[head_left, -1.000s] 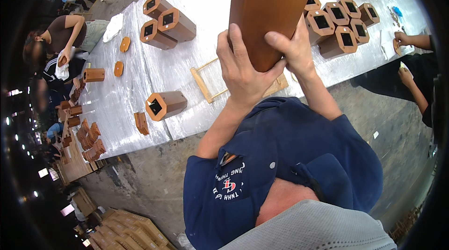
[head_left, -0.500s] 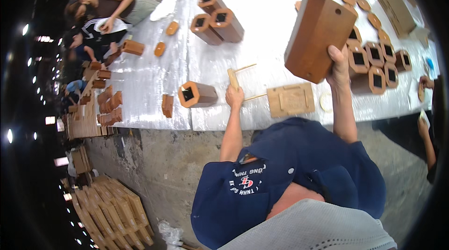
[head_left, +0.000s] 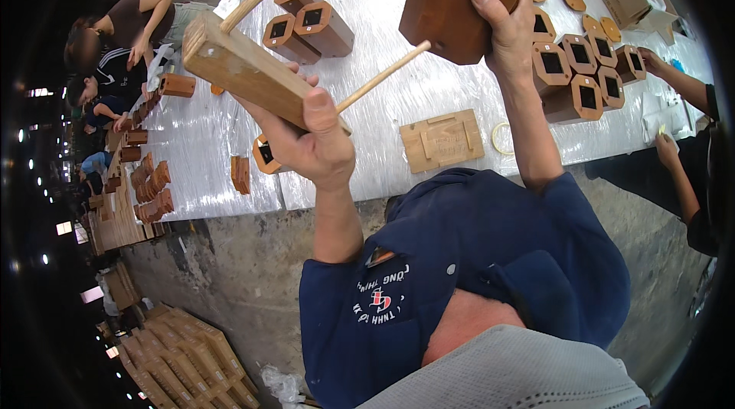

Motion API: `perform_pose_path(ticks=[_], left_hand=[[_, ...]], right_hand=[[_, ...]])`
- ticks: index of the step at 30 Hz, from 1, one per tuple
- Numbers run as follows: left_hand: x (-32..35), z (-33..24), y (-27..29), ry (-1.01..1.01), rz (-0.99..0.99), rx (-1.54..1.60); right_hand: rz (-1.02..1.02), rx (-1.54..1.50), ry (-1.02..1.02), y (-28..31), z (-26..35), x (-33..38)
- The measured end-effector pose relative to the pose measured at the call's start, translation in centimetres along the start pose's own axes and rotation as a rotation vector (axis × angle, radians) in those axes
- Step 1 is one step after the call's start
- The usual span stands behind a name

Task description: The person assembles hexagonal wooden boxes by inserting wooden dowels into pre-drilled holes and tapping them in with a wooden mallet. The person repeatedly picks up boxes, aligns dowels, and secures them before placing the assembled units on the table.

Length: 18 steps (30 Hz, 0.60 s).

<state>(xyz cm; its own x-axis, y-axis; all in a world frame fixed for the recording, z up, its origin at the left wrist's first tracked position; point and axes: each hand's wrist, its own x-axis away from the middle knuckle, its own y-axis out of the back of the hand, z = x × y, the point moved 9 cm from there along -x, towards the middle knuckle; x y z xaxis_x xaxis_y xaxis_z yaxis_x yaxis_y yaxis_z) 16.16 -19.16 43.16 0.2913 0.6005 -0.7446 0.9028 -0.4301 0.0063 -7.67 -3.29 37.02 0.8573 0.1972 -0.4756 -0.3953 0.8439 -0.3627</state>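
While the left hand [head_left: 325, 143] has its grip wrapped round a pegged wooden block [head_left: 249, 68], the right hand [head_left: 511, 43] clutches a brown wooden box [head_left: 452, 3].
Box is up over the worktop [head_left: 383, 130], right thumb pressed on one face, fingers mostly hidden. One dowel [head_left: 383, 78] tip sits right by the box's near end, can't tell if it's touching. Looks stiff, kinda hefty, maybe slick on that smooth finish; I'd hold it across the flat sides.
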Motion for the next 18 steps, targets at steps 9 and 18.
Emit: perform_pose_path(ticks=[9,18], left_hand=[[2.7,-4.4,-1.4,-0.408,0.168,-0.389],[2.4,-4.6,-1.4,-0.384,0.223,-0.349]], right_hand=[[0.012,0.096,0.023,-0.1,0.2,0.4],[0.048,0.160,0.067,-1.0,1.0,0.5]])
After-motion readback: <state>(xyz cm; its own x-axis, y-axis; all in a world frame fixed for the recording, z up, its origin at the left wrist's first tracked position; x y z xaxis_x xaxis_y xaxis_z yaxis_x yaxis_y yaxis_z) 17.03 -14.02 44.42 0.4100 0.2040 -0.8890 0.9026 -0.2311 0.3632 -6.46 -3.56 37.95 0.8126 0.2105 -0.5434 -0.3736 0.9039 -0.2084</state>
